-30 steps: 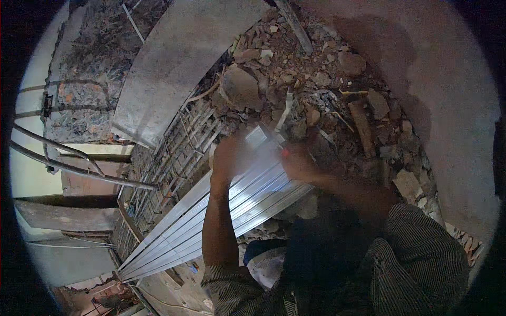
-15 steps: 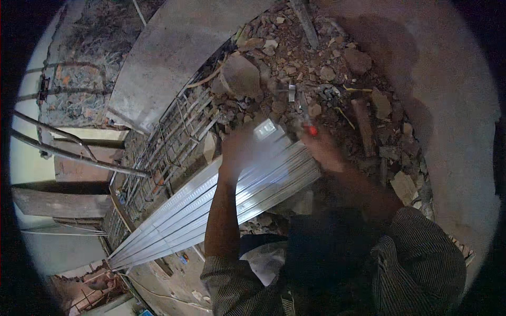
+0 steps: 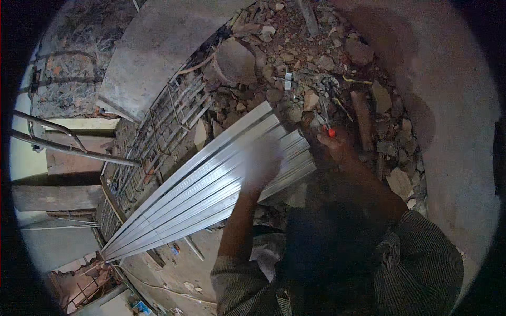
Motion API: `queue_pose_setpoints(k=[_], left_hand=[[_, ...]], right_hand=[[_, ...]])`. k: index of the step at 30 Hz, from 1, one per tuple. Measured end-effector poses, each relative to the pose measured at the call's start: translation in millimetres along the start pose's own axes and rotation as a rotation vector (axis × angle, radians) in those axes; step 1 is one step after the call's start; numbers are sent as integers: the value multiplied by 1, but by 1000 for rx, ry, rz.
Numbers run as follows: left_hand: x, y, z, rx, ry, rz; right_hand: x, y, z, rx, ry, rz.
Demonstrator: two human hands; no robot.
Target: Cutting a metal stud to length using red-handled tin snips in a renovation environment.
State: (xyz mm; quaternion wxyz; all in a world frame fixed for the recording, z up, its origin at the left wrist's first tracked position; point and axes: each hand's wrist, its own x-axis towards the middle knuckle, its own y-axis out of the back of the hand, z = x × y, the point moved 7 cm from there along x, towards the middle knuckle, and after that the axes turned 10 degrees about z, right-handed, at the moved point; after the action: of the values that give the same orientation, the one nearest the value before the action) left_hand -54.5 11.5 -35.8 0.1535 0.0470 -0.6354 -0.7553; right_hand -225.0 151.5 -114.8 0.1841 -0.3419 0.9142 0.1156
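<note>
A fan of long silver metal channels (image 3: 184, 200) lies diagonally from the lower left up to the middle of the view. My left hand (image 3: 260, 163) is over the upper part of the channels, smeared by motion, so its fingers cannot be made out. Just beyond the channels' right end, my right hand (image 3: 337, 145) is closed on a red-handled metal tool (image 3: 330, 131), which looks like snips or pliers, its metal part pointing up over the rubble.
Broken concrete rubble (image 3: 234, 63) spreads beyond the channels. A steel rebar grid (image 3: 163, 131) runs along the left, beside a concrete slab (image 3: 137, 52) and curved pipes (image 3: 84, 150). A wide pale surface (image 3: 453, 158) borders the rubble on the right.
My left hand has moved right and down across the channels, whose upper ends now show. My right hand with the red-handled tool has moved away to the upper right.
</note>
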Motion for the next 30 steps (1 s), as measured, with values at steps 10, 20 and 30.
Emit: queue_pose_setpoints(k=[10, 20, 30], left_hand=[[-9, -47, -8, 6, 454, -2], [-26, -38, -17, -30, 610, 156], [-30, -18, -22, -127, 599, 248]], right_hand=[[-4, -12, 27, -378, 14, -399], [103, -55, 79, -354, -98, -761], [114, -50, 86, -513, -59, -577]])
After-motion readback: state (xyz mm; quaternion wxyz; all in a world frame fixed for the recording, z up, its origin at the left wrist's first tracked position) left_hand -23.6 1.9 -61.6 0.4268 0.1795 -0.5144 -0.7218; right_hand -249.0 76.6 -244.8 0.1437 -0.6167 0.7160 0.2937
